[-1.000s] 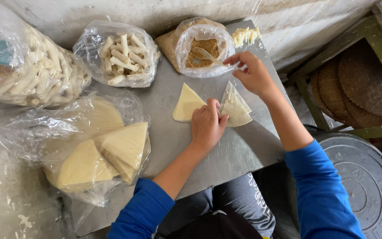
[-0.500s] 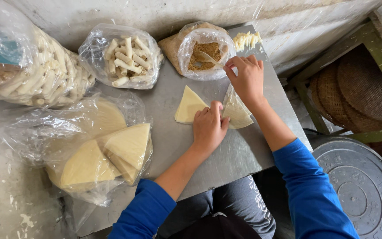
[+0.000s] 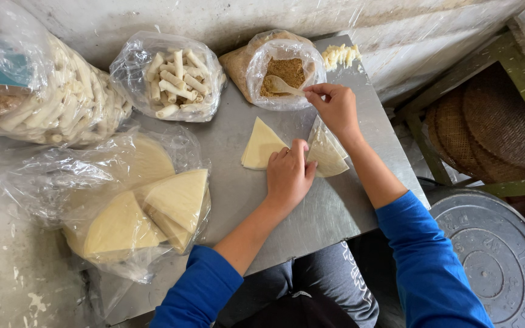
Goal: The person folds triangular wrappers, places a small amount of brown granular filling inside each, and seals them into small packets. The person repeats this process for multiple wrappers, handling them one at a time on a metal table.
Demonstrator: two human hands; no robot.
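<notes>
Triangular pale-yellow pastry sheets lie on the grey metal tabletop, one under the left hand, whose fingers press flat and spread on it. Right hand pinches the handle of a pale spoon in a clear plastic bag of brown filling. Beside it sits a clear bag of rolled white pastries (another, larger, probably the same, far left). A bag of stacked triangular sheets lies near-left.

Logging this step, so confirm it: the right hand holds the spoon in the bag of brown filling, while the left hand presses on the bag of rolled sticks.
One detail is wrong. The head view shows the left hand pressing on the triangular wrappers on the metal table, not on the bag of rolls. The right hand does hold the spoon in the filling bag.
</notes>
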